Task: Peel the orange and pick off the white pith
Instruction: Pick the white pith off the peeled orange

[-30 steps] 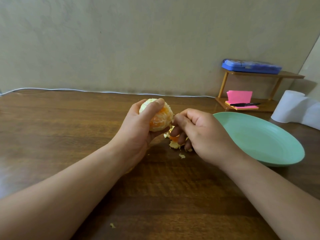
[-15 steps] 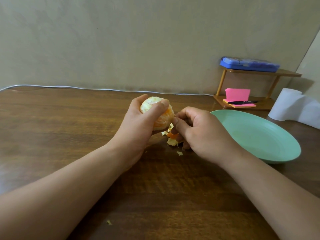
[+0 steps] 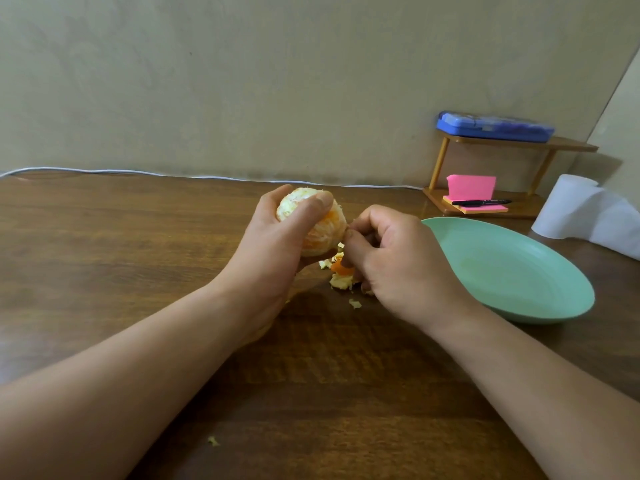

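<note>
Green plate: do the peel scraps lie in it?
No, the peel scraps lie on the wooden table beside the green plate.

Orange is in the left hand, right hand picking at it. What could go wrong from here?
The left hand grips the bare orange with the thumb across it; squeezing could burst segments. The right hand pinches at its side; a hard tug might tear flesh. Scraps pile on the table, not the green plate, and may scatter.
</note>
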The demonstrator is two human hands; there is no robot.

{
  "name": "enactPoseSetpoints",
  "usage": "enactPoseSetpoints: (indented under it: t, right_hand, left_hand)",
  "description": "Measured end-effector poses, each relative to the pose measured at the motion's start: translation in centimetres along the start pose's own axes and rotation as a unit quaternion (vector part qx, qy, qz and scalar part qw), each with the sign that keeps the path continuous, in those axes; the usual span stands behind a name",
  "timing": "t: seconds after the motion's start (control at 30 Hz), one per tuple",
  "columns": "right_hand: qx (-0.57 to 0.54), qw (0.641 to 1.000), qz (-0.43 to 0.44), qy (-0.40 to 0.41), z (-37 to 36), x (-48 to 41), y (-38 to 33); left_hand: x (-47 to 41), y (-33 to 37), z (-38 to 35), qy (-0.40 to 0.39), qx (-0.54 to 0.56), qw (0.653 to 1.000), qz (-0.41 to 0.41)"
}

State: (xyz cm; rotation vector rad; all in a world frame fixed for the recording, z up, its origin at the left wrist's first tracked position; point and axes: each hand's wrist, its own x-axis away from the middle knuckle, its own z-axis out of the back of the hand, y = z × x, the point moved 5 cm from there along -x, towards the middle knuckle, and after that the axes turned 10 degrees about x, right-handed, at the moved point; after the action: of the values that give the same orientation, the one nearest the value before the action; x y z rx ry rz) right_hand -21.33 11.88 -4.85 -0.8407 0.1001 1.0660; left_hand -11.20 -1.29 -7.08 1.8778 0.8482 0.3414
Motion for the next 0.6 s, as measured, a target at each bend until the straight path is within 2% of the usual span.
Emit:
enactPoseSetpoints:
  t: [0.2, 0.6]
  right_hand:
    - [-0.013, 0.999, -0.009, -0.045, -0.33, -0.24, 0.49]
    - [-0.002, 0.998, -0.007, -0.067, -0.29, -0.32, 0.64]
  left_hand:
    - [-0.26, 0.12, 0.16, 0.010, 0.061, 0.998, 0.026]
    - [-0.73, -0.17, 0.63, -0.010, 0.012, 1.000, 0.011]
